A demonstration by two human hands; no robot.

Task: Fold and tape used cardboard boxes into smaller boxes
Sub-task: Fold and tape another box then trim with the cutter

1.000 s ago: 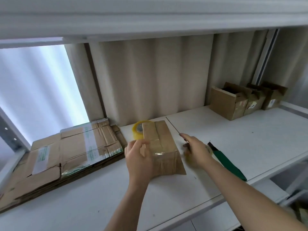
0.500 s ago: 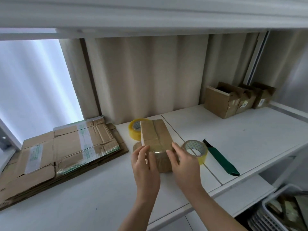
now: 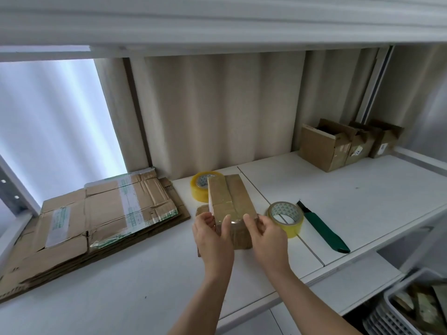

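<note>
Small taped box [image 3: 229, 201] on shelf, near end grasped between left hand [image 3: 212, 240] and right hand [image 3: 268, 240] grip

Your small box [image 3: 229, 199] is brown under glossy clear tape. Right of it you have a yellow tape roll [image 3: 286, 219] with green triangles inside, then a dark green knife [image 3: 323, 228] on the white surface [image 3: 362, 197].

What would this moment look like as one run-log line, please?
left hand: grips small taped brown cardboard box | right hand: pinches its near edge | yellow tape roll: right of box
</note>
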